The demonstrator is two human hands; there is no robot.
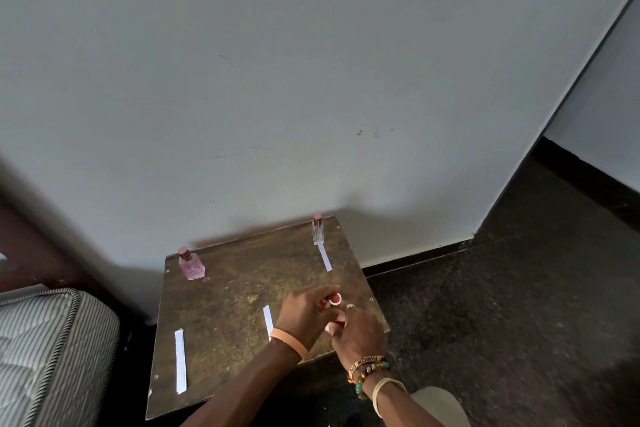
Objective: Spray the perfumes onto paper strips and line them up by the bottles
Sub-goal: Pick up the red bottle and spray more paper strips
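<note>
On the small brown table (225,295) a pink perfume bottle (191,265) stands at the back left. A clear bottle with a pink cap (318,230) stands at the back right, with one white paper strip (325,257) lying just in front of it. Another strip (268,321) lies mid-table, its near end hidden by my left wrist. A longer white strip (180,360) lies at the front left. Over the table's right side my left hand (304,308) pinches a red cap (333,299). My right hand (360,333) grips a small red perfume bottle (337,324), mostly hidden.
A striped mattress (52,340) and a dark wooden frame (41,253) stand close on the left. The table backs against a pale wall (311,80). Dark speckled floor (502,305) lies to the right, and the table's right edge is next to my hands.
</note>
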